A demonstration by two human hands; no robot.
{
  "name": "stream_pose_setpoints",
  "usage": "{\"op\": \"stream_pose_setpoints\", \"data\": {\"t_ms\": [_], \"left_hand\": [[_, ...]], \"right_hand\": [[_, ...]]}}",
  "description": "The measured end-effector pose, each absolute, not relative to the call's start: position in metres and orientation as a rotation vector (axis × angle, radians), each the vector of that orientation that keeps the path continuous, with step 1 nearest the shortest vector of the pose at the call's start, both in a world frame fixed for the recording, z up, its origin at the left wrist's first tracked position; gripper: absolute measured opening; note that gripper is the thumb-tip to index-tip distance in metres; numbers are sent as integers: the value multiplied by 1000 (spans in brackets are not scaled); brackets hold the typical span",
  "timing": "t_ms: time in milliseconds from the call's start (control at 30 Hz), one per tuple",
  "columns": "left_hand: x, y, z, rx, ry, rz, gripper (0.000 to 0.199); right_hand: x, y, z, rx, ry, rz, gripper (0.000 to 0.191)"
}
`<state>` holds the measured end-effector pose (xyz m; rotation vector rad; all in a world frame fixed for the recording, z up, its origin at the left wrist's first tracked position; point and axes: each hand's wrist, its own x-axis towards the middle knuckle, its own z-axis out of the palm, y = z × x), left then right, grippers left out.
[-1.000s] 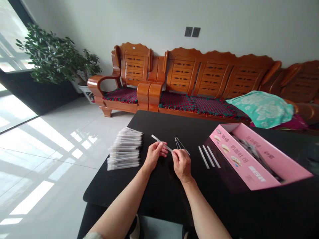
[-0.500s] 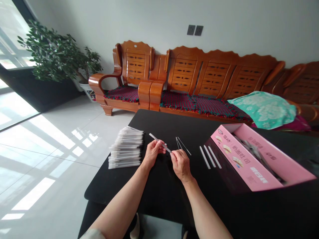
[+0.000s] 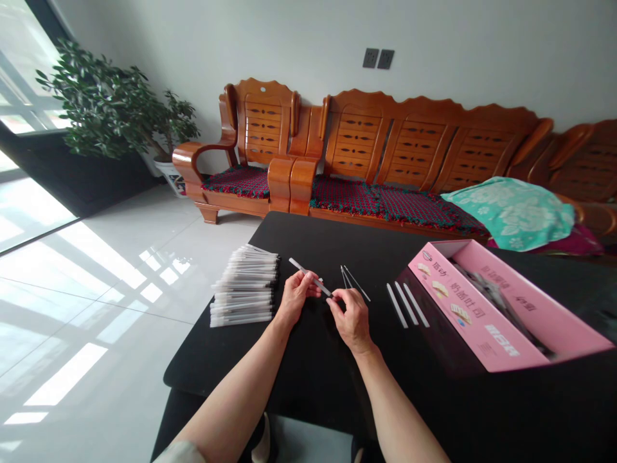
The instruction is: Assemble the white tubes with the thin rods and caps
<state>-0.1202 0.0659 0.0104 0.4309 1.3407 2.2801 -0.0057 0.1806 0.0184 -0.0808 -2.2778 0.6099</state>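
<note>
My left hand (image 3: 296,297) grips a thin white plastic-sleeved stick (image 3: 308,276) with a dark tip, which points toward my right hand. The fingertips of my right hand (image 3: 351,318) reach that dark tip, but I cannot tell whether they hold it. A pair of slim metal tweezers (image 3: 351,283) lies just beyond my right hand. To the right are several loose white sticks (image 3: 406,304). A stack of sleeved sticks (image 3: 244,287) lies left of my left hand.
All this lies on a black table (image 3: 308,373). An open pink carton (image 3: 475,307) with jumbled contents stands at its right. Beyond the table are a wooden sofa (image 3: 409,154) with a green towel (image 3: 511,213), a potted plant (image 3: 110,109) and a tiled floor.
My right fingers have shifted slightly at the stick's dark tip. The left hand still has the stick, and the whole view has moved a little.
</note>
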Motion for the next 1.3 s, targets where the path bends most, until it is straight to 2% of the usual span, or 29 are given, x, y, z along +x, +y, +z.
{"op": "stream_pose_setpoints", "data": {"t_ms": [200, 367, 767, 1300], "left_hand": [[-120, 66, 11, 416, 1370, 2272, 43], [-120, 67, 9, 416, 1371, 2269, 44], [-125, 71, 4, 414, 1351, 2279, 43], [-121, 70, 6, 460, 1350, 2261, 46]], "right_hand": [[-6, 181, 18, -58, -2288, 572, 16], [-5, 182, 17, -96, -2285, 592, 10], [-10, 183, 7, -83, -2317, 470, 22], [-9, 178, 9, -97, -2318, 403, 22]]}}
